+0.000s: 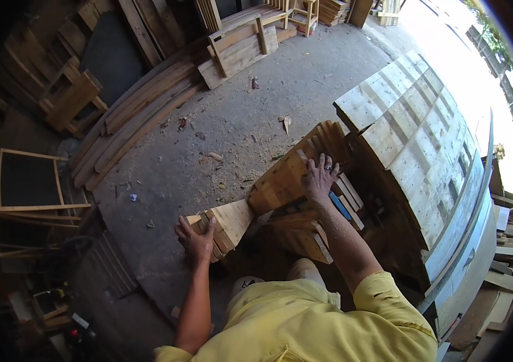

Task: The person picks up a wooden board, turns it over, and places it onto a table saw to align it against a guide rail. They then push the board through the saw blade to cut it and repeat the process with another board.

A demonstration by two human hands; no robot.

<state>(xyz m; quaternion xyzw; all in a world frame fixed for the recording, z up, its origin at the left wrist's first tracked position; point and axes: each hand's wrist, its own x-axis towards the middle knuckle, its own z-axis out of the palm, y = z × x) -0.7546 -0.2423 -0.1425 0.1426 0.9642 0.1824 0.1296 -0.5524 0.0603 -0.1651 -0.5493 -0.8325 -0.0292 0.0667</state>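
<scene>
Slats (pixel 275 186), left hand (pixel 196 239) gripping, right hand (pixel 320 178) atop

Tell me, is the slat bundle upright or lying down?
Lying down: the slat bundle stretches lengthwise under the right hand, atop other wood.

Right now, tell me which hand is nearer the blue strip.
Right. The right hand lies on stacked slats just beside the blue strip; the left hand holds a wood bundle well off to its left.

Concrete floor (pixel 238 114), stacked planks (pixel 142 114), sunlight
</scene>
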